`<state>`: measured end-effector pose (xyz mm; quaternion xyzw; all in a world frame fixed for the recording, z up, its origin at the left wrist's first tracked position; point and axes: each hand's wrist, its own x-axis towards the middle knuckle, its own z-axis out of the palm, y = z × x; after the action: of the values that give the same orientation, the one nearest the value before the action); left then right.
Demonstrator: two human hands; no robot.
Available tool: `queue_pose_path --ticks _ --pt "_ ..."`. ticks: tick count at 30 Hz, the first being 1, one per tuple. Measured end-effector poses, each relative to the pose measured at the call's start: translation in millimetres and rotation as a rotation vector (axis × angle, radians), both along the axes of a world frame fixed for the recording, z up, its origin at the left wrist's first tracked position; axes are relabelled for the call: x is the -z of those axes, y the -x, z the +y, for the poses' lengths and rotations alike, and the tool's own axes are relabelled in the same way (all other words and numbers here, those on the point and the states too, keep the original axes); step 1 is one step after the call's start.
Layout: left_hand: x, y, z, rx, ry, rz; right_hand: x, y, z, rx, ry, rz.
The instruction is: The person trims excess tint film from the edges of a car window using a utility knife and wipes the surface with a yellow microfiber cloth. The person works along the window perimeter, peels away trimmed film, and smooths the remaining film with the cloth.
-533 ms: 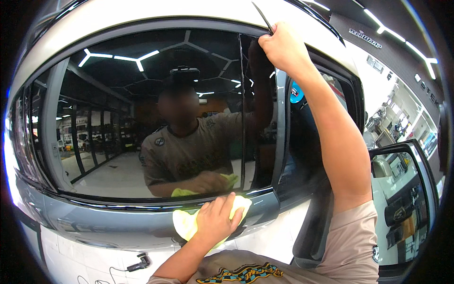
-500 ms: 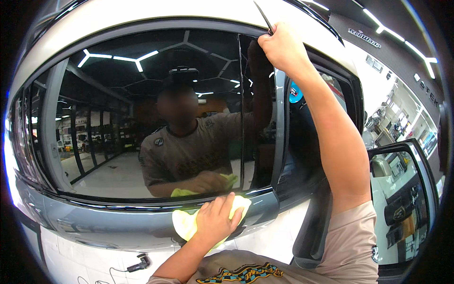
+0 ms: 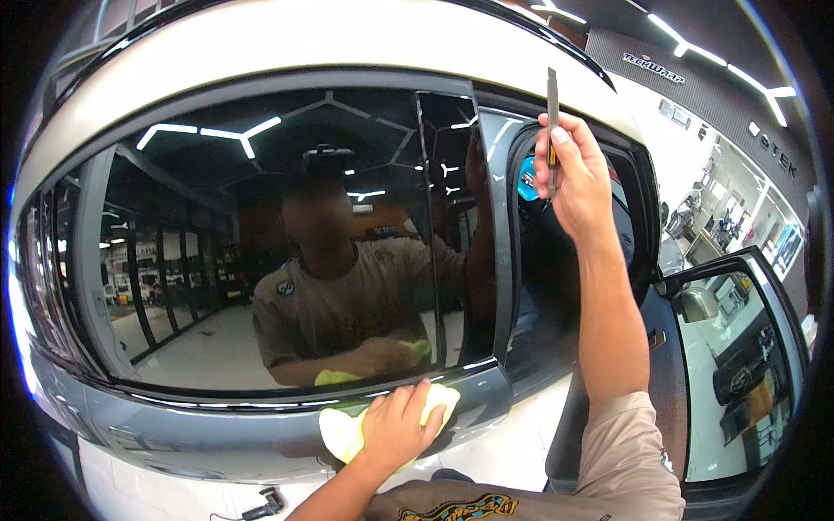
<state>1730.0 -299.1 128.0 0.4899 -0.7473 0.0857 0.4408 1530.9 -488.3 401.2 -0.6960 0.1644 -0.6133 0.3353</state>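
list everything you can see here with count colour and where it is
car: 1, pale body, fills the view
rear side window: 1, dark and mirror-like, centre left, reflecting the person and ceiling lights
front door: 1, dark frame with glass, swung open at right
cloth: 1, yellow, pressed on the door panel just below the window
slim blade tool: 1, grey with a yellow part, upright near the window's rear edge
small dark object: 1, black, on the floor at bottom
ceiling light strips: several, white, upper right
left hand: flat on the cloth
right hand: raised, gripping the slim blade tool
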Motion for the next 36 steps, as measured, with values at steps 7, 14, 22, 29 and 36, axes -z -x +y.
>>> queue_pose_path --ticks 7,14,22,29,36 --pt "-7 3 1 -0.002 -0.052 0.011 12 6 -25 -0.072 -0.003 -0.019" --pt "-125 -5 -18 -0.228 0.122 -0.134 -4 7 -43 -0.211 0.001 0.136" --pt "-280 -2 -95 -0.429 0.219 -0.512 -12 1 -40 -0.088 -0.025 0.411" --pt "-302 -2 -122 -0.379 0.294 -0.566 -22 -4 -38 0.007 -0.049 0.499" --pt "-303 -6 -128 -0.369 0.247 -0.557 -22 -8 -45 0.061 0.055 0.513"
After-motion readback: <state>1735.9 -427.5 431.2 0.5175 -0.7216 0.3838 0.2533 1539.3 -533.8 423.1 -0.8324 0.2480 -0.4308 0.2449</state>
